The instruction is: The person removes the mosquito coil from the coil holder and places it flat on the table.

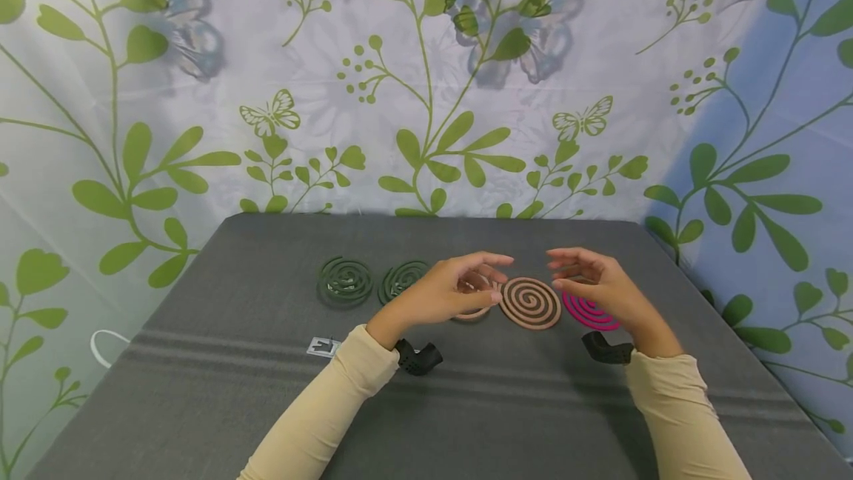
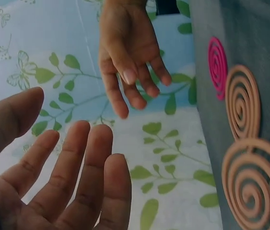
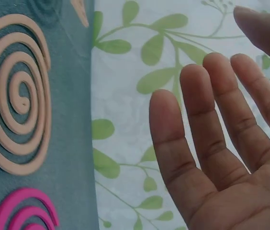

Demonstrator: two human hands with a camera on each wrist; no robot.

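Note:
My left hand [image 1: 453,287] is held in the air over the table, fingers spread loosely and holding nothing. Beneath it, partly hidden, lies a tan mosquito coil [image 1: 472,315]. A second tan mosquito coil [image 1: 530,304] lies between the two hands, beside the first. My right hand [image 1: 596,284] hovers over a pink mosquito coil [image 1: 589,311], also with nothing in its grasp. In the left wrist view the palm of the left hand [image 2: 73,187] faces the right hand [image 2: 130,52]. The right wrist view shows the relaxed fingers of the right hand [image 3: 221,143] beside a tan coil [image 3: 22,93].
Two dark green mosquito coils [image 1: 345,281] lie at the left of the row, one partly behind the left hand. A small pale metal piece [image 1: 323,347] lies near the left sleeve. Patterned cloth [image 1: 426,95] hangs behind the grey table [image 1: 200,406].

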